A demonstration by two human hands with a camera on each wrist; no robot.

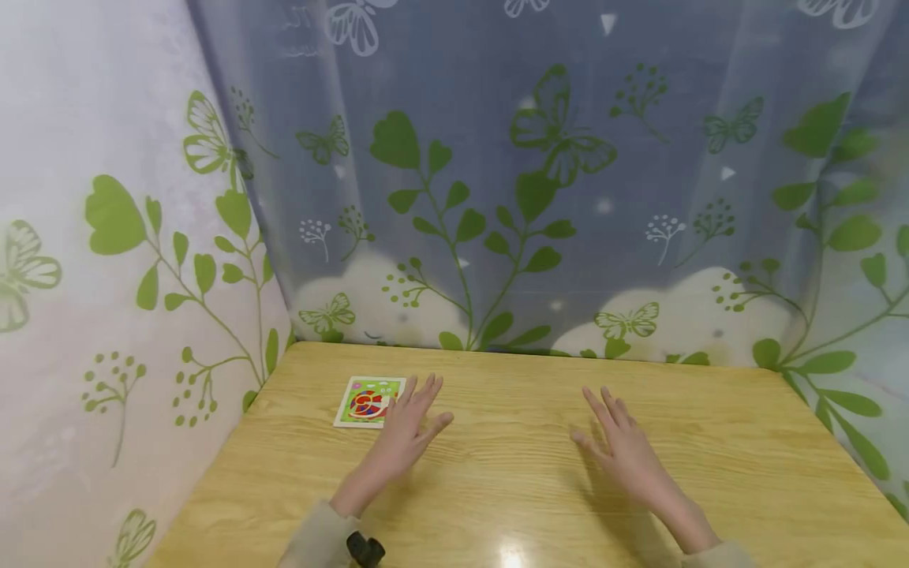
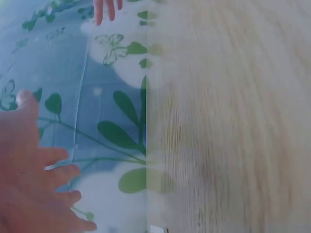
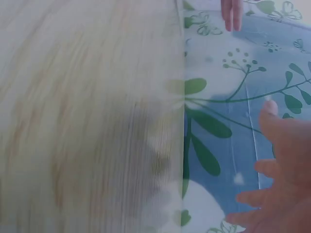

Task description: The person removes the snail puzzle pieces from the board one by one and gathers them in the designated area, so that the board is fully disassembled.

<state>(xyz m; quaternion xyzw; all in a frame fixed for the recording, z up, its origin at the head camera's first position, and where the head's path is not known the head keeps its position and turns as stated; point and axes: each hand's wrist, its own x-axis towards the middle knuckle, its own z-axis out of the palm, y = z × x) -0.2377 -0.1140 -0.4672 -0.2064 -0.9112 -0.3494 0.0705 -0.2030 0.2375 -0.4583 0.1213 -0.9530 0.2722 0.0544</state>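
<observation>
On the left of the wooden table lies a small square picture board (image 1: 368,402) with a red and blue snail on green inside a pale border. My left hand (image 1: 403,434) is held over the table beside it, fingers spread, hiding the board's right edge in the head view. Farther right, my right hand (image 1: 628,454) hovers with its fingers straight and casts a shadow on the wood. Both hands hold nothing. The left wrist view shows the left hand (image 2: 39,179) with fingers apart; the right wrist view shows the right hand (image 3: 286,174) likewise.
A light wooden table (image 1: 511,473) spans the front. Behind it hangs a blue-grey curtain (image 1: 454,95) with green leaves and butterflies, and a pale printed curtain (image 1: 106,315) runs along the left side. A dark strap piece (image 1: 365,548) sits at the left cuff.
</observation>
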